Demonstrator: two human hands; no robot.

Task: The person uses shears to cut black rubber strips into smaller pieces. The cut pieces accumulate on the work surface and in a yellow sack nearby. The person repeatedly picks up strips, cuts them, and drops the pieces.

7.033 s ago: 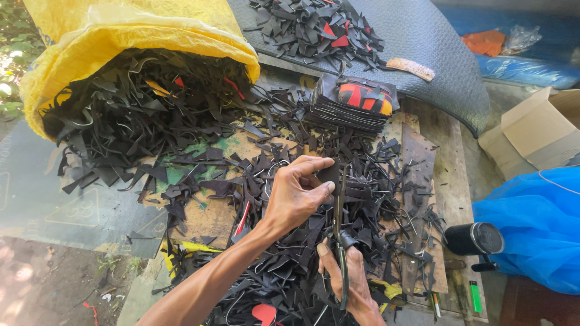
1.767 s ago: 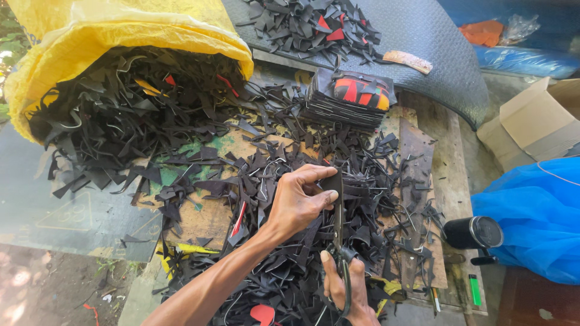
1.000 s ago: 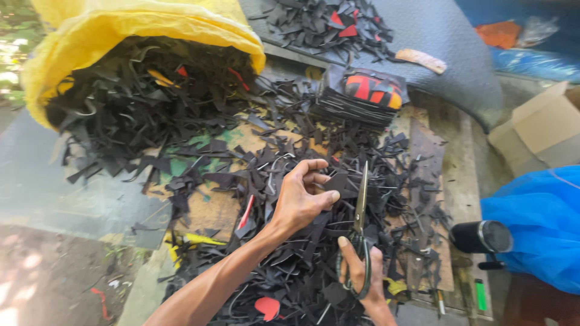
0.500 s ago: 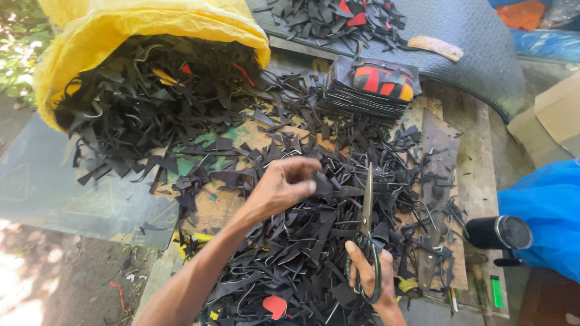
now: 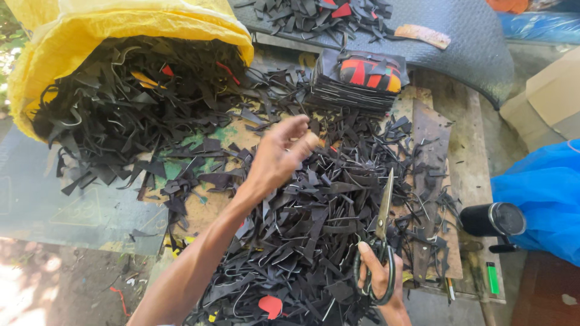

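Note:
My left hand (image 5: 279, 156) is lifted above a heap of black strip offcuts (image 5: 314, 229) and is blurred by motion; its fingers are curled together, and I cannot make out anything in them. My right hand (image 5: 380, 282) is at the bottom edge, gripping the handles of large scissors (image 5: 384, 208) whose closed blades point away from me over the heap. Beyond the left hand stands a neat stack of black squares (image 5: 338, 90), topped by a red, orange and yellow piece.
A yellow sack (image 5: 121, 24) at the upper left spills black scraps (image 5: 121, 108) onto the wooden board (image 5: 205, 208). A dark mat (image 5: 465, 48) with more scraps lies at the back. At the right are a black cylinder (image 5: 492, 218), a green lighter (image 5: 492, 278), blue plastic (image 5: 544, 193) and a cardboard box (image 5: 556, 96).
My left hand has risen from the heap and swung up towards the stack of squares. The scissors have shifted right, away from it, with blades shut.

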